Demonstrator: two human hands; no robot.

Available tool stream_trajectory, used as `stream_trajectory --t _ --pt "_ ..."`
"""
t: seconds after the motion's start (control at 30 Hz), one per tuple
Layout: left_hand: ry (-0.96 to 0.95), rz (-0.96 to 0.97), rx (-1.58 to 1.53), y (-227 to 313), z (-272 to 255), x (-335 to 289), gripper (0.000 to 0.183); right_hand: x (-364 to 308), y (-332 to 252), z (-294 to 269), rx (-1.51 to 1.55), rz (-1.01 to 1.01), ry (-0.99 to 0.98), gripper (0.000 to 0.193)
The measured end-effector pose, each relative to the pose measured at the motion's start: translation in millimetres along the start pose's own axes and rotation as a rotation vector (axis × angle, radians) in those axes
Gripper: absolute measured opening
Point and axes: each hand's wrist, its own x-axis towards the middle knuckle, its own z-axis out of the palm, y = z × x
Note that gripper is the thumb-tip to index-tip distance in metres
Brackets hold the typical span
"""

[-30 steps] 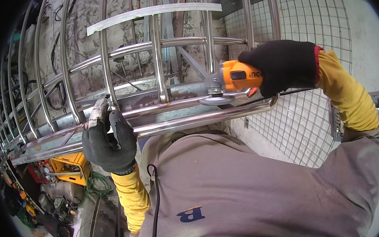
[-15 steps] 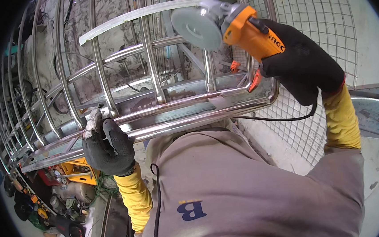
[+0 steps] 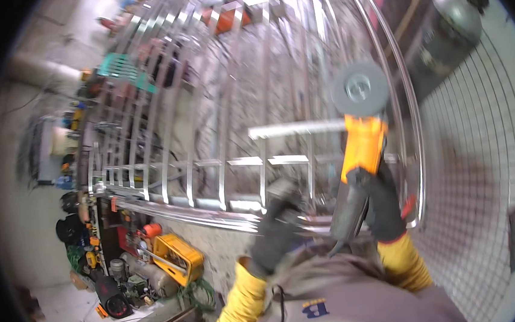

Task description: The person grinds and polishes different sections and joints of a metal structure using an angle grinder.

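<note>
An orange angle grinder [image 3: 365, 140] with a round grey disc [image 3: 359, 88] is gripped in my right hand [image 3: 384, 205], which wears a black glove. Its disc points away from me, above the right end of a shiny metal-bar frame [image 3: 221, 127]. My left hand [image 3: 275, 232], gloved in black as well, is near the frame's near rail; motion smears its fingers. Just beyond it, a pale flat strip [image 3: 297, 129] crosses several bars, its right end passing behind the grinder.
At the right, a grey gas cylinder [image 3: 453, 30] is beside wire mesh [image 3: 475, 162]. Tools and a yellow crate [image 3: 179, 259] lie at the lower left. A green slatted thing [image 3: 123, 70] and an orange object [image 3: 226, 20] are farther off.
The view has swung, showing more of the frame and the cylinder. My right hand has brought the grinder inward, its disc now facing up. My left hand has come closer to it.
</note>
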Motion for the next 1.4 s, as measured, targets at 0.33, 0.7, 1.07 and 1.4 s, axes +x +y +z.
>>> stream_trajectory --t 0.33,0.7,1.07,1.4 --pt "-0.045 -0.231 -0.193 24 42 -36 0.069 -22 35 32 0.393 0.195 -0.317 0.089" --pt "0.025 -0.443 -0.19 12 15 -54 0.058 -25 98 26 0.409 0.179 -0.416 0.052" --pt "0.009 0.216 0.138 -4 -94 -61 0.051 -54 71 48 0.169 -0.214 -0.225 0.049" --pt "0.979 0.575 0.598 -84 -354 -71 0.044 -41 86 38 0.266 -0.365 -0.329 0.054"
